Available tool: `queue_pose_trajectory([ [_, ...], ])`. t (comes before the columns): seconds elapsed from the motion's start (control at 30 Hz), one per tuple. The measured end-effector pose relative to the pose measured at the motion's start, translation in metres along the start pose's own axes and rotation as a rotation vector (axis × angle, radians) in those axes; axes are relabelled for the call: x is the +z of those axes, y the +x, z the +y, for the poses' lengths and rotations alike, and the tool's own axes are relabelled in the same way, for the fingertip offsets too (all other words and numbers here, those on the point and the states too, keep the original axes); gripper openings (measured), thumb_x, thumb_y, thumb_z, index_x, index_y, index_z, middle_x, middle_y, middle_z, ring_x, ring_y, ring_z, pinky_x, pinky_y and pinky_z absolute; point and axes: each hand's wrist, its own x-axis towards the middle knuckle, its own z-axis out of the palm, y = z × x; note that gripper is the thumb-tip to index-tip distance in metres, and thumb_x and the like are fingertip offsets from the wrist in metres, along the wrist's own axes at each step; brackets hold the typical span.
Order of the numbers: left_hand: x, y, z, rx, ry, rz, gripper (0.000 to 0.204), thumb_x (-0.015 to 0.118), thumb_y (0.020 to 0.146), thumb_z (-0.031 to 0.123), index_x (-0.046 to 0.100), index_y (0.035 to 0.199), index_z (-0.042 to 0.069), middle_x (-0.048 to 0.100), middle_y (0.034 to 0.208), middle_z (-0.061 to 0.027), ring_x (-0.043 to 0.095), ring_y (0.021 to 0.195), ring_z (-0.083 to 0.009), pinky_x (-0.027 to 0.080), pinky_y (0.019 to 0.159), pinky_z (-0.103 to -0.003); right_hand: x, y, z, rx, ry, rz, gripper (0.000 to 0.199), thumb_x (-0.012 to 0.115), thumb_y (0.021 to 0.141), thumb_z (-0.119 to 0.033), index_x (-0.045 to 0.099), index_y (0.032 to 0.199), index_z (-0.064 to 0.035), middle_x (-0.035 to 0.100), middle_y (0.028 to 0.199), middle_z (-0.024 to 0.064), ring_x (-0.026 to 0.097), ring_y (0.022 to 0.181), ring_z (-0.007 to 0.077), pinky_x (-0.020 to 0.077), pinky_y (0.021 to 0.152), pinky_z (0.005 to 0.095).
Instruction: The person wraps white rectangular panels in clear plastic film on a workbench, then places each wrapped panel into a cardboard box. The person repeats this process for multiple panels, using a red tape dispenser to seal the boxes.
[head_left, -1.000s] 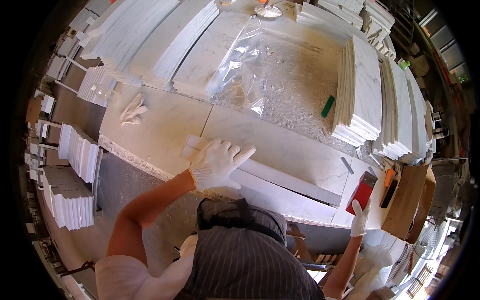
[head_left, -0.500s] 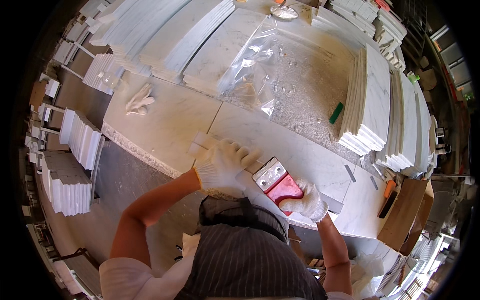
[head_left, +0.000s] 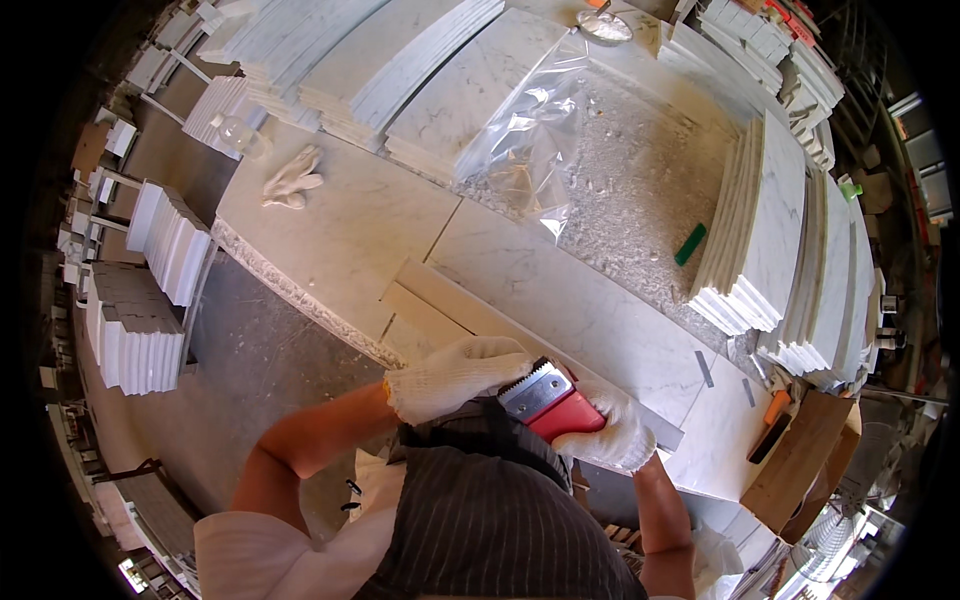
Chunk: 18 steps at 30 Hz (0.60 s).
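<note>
A notched spreader (head_left: 553, 398) with a red handle and a toothed metal blade is held in my gloved right hand (head_left: 612, 432), low over the bench's near edge. Its toothed edge faces up and to the left. My gloved left hand (head_left: 460, 372) is beside that edge, fingers stretched out close together with their tips at the blade's corner. Whether they touch the metal I cannot tell. Behind both hands lies a long pale strip (head_left: 490, 318) on the white marble bench top (head_left: 560, 290). The right hand hides part of the strip.
A spare glove (head_left: 292, 180) and a clear bottle (head_left: 238, 135) lie at the far left. Stacked marble slabs (head_left: 765, 230) stand to the right, by a green block (head_left: 690, 244). Clear plastic film (head_left: 535, 130), a bowl of white material (head_left: 604, 28) and a cardboard box (head_left: 795, 465) are around.
My left hand has come down toward me, its fingers moving from spread to close together. The spreader has tilted and come slightly nearer in my right hand. The strip behind shows more.
</note>
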Motion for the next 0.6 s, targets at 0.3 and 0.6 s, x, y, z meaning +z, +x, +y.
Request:
queue_pose_trajectory([
  [0.3,0.018,-0.002,-0.008,0.156,0.238,0.473,0.019,0.055,0.101,0.017,0.066,0.101,0.001,0.064,0.091,-0.0014,0.058,0.085,-0.0082,0.05,0.079,-0.026,0.0,0.0,0.001,0.052,-0.147,0.003,0.037,0.089,0.071,-0.018,0.07,0.098,-0.001,0.068,0.092,0.0118,0.063,0.095,0.0289,0.0476,0.089,0.04],
  [0.6,-0.131,-0.044,0.019,0.483,0.061,1.041,0.019,0.06,0.099,0.021,0.066,0.095,0.003,0.063,0.082,-0.0004,0.056,0.071,-0.0097,0.051,0.072,-0.025,0.003,0.013,-0.037,0.307,-0.153,0.015,0.04,0.085,0.078,-0.025,0.065,0.101,0.0005,0.067,0.081,0.0064,0.064,0.07,0.0122,0.0506,0.064,0.0276],
])
